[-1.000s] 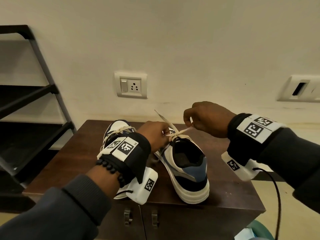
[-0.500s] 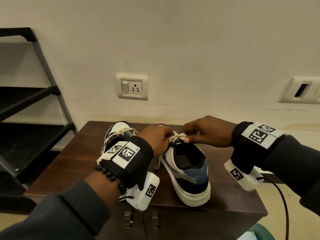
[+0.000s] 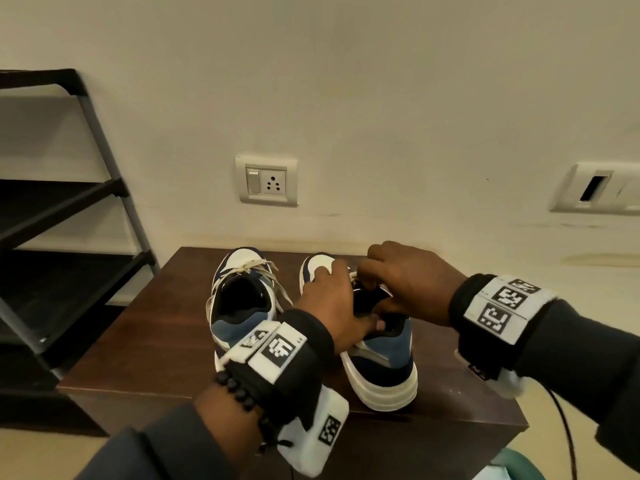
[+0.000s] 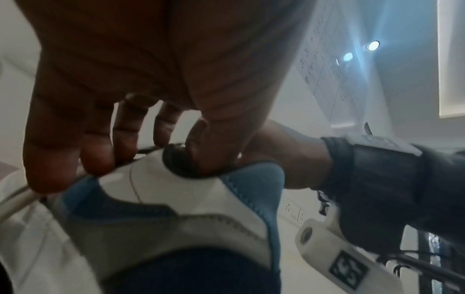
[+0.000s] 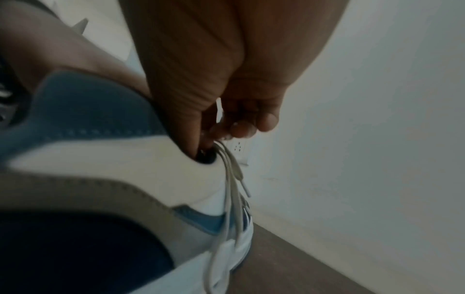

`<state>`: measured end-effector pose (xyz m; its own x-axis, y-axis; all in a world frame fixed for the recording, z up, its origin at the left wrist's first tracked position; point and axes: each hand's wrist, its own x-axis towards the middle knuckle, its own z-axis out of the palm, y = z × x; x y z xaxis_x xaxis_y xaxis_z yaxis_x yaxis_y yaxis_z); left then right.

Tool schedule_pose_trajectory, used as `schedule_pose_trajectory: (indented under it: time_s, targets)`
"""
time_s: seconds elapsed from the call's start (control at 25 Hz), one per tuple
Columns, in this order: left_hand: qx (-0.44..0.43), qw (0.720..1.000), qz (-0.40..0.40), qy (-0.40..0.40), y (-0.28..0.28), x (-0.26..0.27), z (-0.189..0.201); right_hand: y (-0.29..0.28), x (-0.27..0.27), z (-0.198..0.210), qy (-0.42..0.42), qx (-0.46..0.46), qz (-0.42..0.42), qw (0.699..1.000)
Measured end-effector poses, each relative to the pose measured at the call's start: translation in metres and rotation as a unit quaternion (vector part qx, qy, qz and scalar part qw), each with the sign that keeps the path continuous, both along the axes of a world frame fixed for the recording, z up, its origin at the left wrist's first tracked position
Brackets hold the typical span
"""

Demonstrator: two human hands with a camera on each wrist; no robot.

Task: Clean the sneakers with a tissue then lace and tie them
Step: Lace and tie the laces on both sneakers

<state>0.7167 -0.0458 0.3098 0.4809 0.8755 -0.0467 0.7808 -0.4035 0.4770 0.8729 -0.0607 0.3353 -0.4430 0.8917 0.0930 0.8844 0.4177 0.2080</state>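
Sneakers first: the right sneaker [image 3: 377, 358] stands on the desk [image 3: 145, 341] with its heel toward me, and both my hands are at its collar. The left sneaker [image 3: 242, 299] stands just beside it, to its left; its cream laces [image 3: 258, 268] are threaded and look knotted at the tongue, with ends trailing loose.

On the right sneaker, lace ends [image 5: 232, 179] hang down its side, so I judge its tying close to done or being tidied; I cannot see a finished bow. No tissue shows, and I cannot judge the cleaning.

My left hand [image 3: 332, 306] grips the collar, fingers [image 4: 60, 159] curled over the side and thumb inside. My right hand [image 3: 405, 282] has curled fingers [image 5: 241, 129] pinching at the lace by the top eyelets.

Containers: only the shoe openings, which show dark lining and nothing else apart from my left thumb in the right one.
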Motion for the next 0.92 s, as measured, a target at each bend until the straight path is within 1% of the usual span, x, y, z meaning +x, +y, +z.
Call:
schedule_pose_trajectory:
  time_s: [0.08, 0.12, 0.16, 0.24, 0.32, 0.36, 0.4, 0.48, 0.52, 0.6, 0.64, 0.68, 0.72, 0.84, 0.88, 0.92]
  targets:
    - [-0.021, 0.998, 0.064, 0.005, 0.0, 0.006, -0.007, 0.006, 0.001, -0.007, -0.057, 0.071, 0.048, 0.995]
    - [-0.021, 0.997, 0.077, 0.01, 0.001, 0.007, -0.006, 0.008, 0.002, -0.01, -0.078, 0.099, 0.076, 0.989]
    - [-0.01, 0.997, 0.072, 0.021, 0.004, 0.008, -0.005, 0.01, 0.003, -0.012, -0.084, 0.116, 0.103, 0.984]
    - [0.038, 0.997, 0.03, 0.054, 0.008, 0.01, -0.002, 0.015, 0.003, -0.006, -0.042, 0.147, 0.138, 0.978]
    - [0.061, 0.996, 0.009, 0.063, 0.009, 0.014, -0.002, 0.018, -0.007, 0.015, 0.04, 0.159, 0.133, 0.977]
    - [0.062, 0.996, 0.012, 0.06, 0.008, 0.016, -0.004, 0.02, -0.012, 0.026, 0.062, 0.144, 0.124, 0.98]
    - [0.065, 0.996, 0.017, 0.057, 0.006, 0.018, -0.006, 0.02, -0.017, 0.033, 0.059, 0.113, 0.109, 0.986]
    - [0.072, 0.996, 0.028, 0.049, 0.004, 0.018, -0.008, 0.013, -0.018, 0.032, 0.024, 0.065, 0.092, 0.993]
    - [0.072, 0.996, 0.033, 0.038, 0.004, 0.016, -0.01, 0.005, -0.017, 0.027, 0.026, 0.069, 0.093, 0.993]
    - [0.071, 0.996, 0.046, 0.004, 0.002, 0.014, -0.011, -0.011, -0.004, 0.015, 0.036, 0.052, 0.058, 0.996]
    - [0.067, 0.996, 0.053, 0.002, 0.001, 0.012, -0.012, -0.016, 0.002, 0.007, 0.027, 0.04, 0.042, 0.998]
    - [0.06, 0.997, 0.057, 0.01, 0.0, 0.012, -0.012, -0.018, 0.005, -0.002, 0.0, 0.031, 0.025, 0.999]
    - [0.056, 0.997, 0.057, 0.021, 0.0, 0.012, -0.012, -0.019, 0.006, -0.012, -0.031, 0.036, 0.013, 0.999]
    - [0.069, 0.995, 0.054, 0.041, 0.002, 0.014, -0.011, -0.017, -0.003, -0.023, -0.105, 0.128, 0.006, 0.986]
    - [0.078, 0.995, 0.049, 0.05, 0.003, 0.015, -0.011, -0.017, -0.004, -0.022, -0.104, 0.158, 0.019, 0.982]
    - [0.084, 0.994, 0.041, 0.061, 0.003, 0.016, -0.01, -0.018, -0.005, -0.021, -0.082, 0.171, 0.037, 0.981]
